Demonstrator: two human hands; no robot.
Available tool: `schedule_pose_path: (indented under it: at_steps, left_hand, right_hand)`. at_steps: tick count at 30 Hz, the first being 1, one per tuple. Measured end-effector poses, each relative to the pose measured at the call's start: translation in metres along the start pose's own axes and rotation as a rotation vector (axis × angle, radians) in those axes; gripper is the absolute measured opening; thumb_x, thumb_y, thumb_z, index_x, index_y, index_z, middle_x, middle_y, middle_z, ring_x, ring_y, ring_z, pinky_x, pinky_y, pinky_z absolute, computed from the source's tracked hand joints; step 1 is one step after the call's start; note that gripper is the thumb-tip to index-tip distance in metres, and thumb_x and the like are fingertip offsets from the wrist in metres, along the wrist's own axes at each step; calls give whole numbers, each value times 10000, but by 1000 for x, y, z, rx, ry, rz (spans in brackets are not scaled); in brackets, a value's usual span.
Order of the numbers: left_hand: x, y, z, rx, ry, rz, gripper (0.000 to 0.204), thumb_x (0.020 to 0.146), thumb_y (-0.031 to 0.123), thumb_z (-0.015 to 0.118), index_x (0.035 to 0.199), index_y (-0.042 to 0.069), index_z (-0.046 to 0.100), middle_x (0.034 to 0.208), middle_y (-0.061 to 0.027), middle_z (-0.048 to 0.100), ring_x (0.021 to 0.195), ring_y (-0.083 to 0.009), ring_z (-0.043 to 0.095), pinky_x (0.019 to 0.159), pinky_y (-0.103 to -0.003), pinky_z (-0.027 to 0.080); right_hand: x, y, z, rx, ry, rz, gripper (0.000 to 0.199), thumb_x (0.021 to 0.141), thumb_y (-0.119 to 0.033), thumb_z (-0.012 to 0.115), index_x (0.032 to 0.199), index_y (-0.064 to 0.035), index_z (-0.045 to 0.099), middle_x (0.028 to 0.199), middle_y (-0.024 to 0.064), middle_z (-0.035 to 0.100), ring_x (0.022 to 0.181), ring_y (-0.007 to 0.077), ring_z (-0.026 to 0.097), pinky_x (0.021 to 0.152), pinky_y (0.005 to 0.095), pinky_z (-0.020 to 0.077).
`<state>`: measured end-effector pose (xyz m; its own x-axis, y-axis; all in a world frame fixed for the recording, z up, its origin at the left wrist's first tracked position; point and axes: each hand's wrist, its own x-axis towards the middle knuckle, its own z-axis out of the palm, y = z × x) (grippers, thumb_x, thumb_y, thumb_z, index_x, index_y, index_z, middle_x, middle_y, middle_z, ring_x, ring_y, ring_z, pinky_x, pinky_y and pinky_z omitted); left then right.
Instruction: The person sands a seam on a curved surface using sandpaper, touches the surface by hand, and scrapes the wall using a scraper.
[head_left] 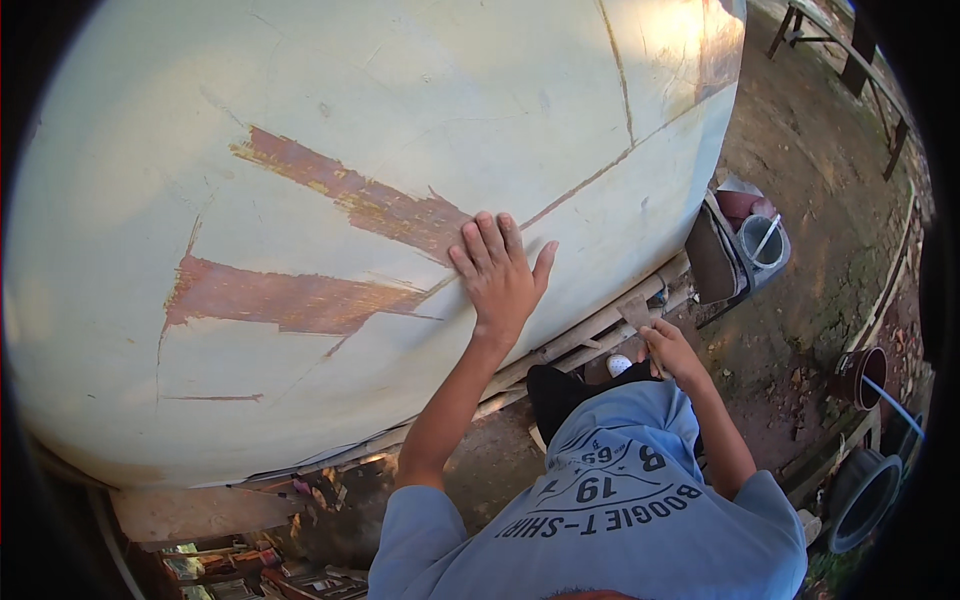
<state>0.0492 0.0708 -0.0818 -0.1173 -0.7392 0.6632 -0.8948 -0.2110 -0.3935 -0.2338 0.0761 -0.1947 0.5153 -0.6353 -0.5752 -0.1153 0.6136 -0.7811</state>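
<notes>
A large, pale, curved panel (330,60) fills the left and middle of the head view. Two rough reddish-brown strips show where its pale coat is gone, an upper strip (350,190) and a lower strip (280,295). My left hand (500,275) lies flat on the panel with fingers spread, its fingertips at the right end of the upper strip. Low beside the panel's near edge, my right hand (677,352) grips a scraper (634,311) with a flat, broad blade. The scraper is apart from the panel, and its handle is mostly hidden in my fist.
Wooden poles (590,335) run under the panel's edge. A grey container (762,242) with a white stick stands on a support to the right. A brown bucket (858,378) and a dark basin (865,498) sit further right. A wooden bench (850,50) stands far right.
</notes>
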Motion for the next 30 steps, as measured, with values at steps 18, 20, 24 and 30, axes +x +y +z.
schedule_pose_path:
  at_steps: [18, 20, 24, 30]
  left_hand:
    - [-23, 5, -23, -102, -203, -86, 923, 941, 501, 570, 1504, -136, 211, 1603, -328, 115, 1508, -461, 64, 1160, -676, 34]
    - [-33, 15, -23, -79, -222, -58, 902, 941, 491, 573, 1506, -123, 231, 1616, -303, 113, 1515, -439, 71, 1167, -665, 47]
    - [-78, 46, -38, -640, -468, -165, 723, 971, 385, 560, 1493, -62, 336, 1560, -269, 305, 1478, -362, 265, 1182, -568, 168]
    - [-74, 54, -37, -1744, -270, -873, 432, 1054, 277, 410, 1338, -35, 505, 1267, -160, 587, 1188, -214, 546, 1034, -368, 393]
  right_hand:
    - [15, 1, -10, 60, 224, -137, 227, 1010, -259, 541, 940, -46, 573, 675, 46, 589, 438, 100, 498, 383, 267, 391]
    - [19, -14, 6, -3, 191, -248, 264, 1009, -259, 562, 841, -56, 575, 680, 24, 576, 475, 87, 516, 418, 262, 408]
    - [18, -50, 42, -23, 23, -375, 301, 1027, -263, 569, 806, -58, 566, 661, -4, 545, 570, 50, 541, 484, 238, 416]
    - [5, -104, 108, -58, -215, -511, 278, 1033, -203, 561, 803, -51, 526, 629, -21, 524, 570, 43, 525, 501, 235, 421]
